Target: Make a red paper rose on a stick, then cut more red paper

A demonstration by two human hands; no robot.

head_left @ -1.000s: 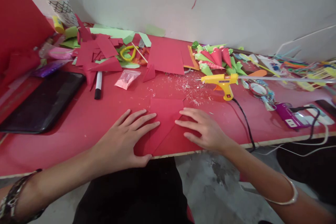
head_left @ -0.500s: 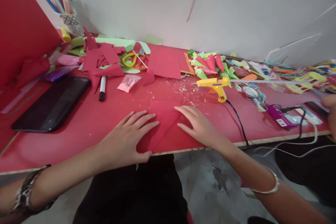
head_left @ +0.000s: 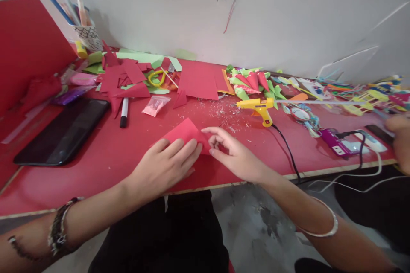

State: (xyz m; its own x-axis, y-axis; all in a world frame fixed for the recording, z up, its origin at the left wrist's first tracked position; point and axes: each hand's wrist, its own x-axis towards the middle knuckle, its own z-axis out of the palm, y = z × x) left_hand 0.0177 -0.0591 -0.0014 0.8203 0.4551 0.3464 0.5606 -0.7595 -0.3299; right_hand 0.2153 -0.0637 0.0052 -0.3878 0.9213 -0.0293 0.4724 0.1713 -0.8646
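Observation:
A folded sheet of red paper lies turned at an angle near the table's front edge. My left hand grips it from the left, fingers bent over its face and the thumb hidden. Beside the paper's right corner is my right hand, its fingers curved and its thumb apart from the index finger. Those fingertips reach the paper's edge, though whether they touch it I cannot tell. Behind the hands are a small bag of pink bits and a yellow glue gun.
Red paper scraps, a marker and a black phone lie to the left. Paper cones stand in a pile at the back. A purple power strip with cables sits right, near another person's hand.
The red paper has turned and its near part has lifted from the table. My left hand has gone from lying spread to gripping it. My right hand's fingers have curled.

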